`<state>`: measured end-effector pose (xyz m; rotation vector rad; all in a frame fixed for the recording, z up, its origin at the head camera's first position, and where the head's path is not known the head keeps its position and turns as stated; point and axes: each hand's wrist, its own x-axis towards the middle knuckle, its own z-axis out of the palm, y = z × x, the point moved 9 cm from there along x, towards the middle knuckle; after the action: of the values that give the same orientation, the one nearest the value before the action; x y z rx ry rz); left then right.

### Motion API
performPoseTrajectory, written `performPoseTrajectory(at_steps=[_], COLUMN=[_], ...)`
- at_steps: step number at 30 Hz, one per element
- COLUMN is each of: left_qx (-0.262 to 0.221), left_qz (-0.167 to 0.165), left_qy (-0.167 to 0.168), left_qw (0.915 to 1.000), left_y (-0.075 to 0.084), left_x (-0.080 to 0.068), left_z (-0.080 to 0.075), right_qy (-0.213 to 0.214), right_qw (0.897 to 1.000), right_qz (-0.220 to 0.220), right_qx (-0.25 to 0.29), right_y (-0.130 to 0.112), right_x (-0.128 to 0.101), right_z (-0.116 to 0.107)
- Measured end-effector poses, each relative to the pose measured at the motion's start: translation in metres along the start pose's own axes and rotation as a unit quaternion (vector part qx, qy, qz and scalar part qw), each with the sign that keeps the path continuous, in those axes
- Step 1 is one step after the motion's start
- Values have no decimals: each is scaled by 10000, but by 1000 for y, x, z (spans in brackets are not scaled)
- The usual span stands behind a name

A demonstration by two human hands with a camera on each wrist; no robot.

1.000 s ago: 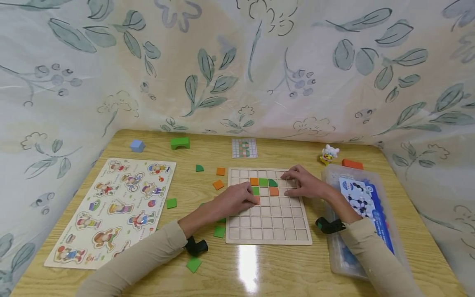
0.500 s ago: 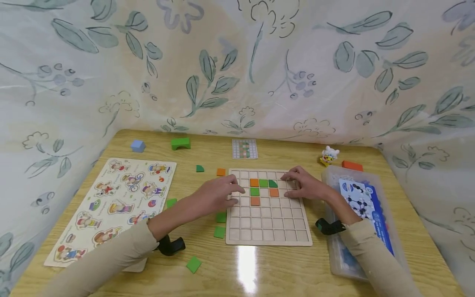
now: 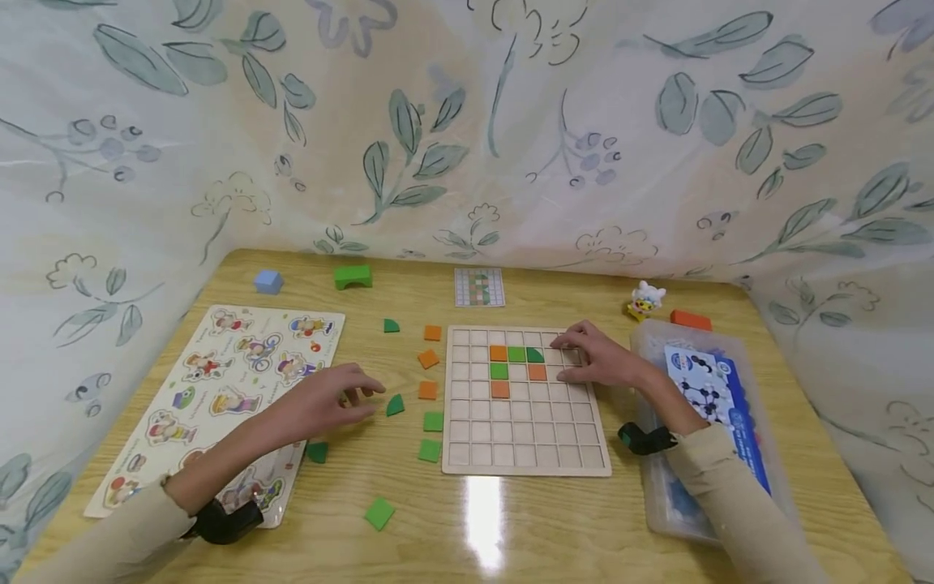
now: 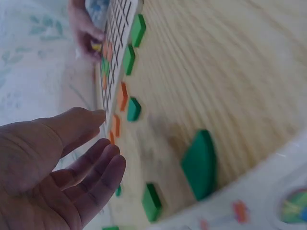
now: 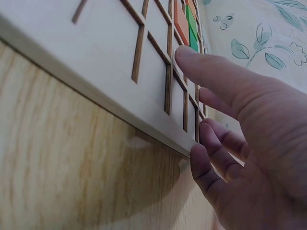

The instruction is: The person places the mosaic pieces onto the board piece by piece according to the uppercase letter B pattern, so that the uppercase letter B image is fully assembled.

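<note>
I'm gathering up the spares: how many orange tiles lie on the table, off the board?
3, in a column left of the board: the far tile, the middle tile, set askew, and the near tile. The left hand may hide others.

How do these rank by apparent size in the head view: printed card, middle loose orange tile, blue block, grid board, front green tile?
Grid board
Printed card
Blue block and front green tile: too alike to rank, tile nearer the camera
Middle loose orange tile
</note>
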<state>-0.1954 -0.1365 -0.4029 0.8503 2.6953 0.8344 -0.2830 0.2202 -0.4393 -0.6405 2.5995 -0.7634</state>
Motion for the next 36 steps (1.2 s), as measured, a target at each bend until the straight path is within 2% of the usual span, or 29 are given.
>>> performPoseTrajectory(at_steps=[9,15,19,22,26,30,36], left_qx=[-126,-338,-289,-171,54,165,467], left_qz=[-169,-390,-326,-352,-649,-855,-1185], left_qy=[515,520,600,794,998,939,641], left_qw=[9984,9973,9973,9961,9929,9918,9898], left_y=[-17,-22,-20,-20,-26,-31,-40], left_x=[-29,-46,-53,-54,-51,-43,-31], left_z=[-15,-15,-13,-15,-20,-21,-17], right_qy=[19,3,32,38,15,22,-25], right_qw=[10000,10000,10000,10000,10000,10000,10000], right_qz=[-64,-91,-51,-13,-46,-84,-24], right_qx=[10,-1,-30,-34,-22,-16,7], right_y=[1,0,1,2,2,2,1], right_x=[1,2,1,1,0,1,1], right_z=[-1,-2,-4,-4,-3,-1,0])
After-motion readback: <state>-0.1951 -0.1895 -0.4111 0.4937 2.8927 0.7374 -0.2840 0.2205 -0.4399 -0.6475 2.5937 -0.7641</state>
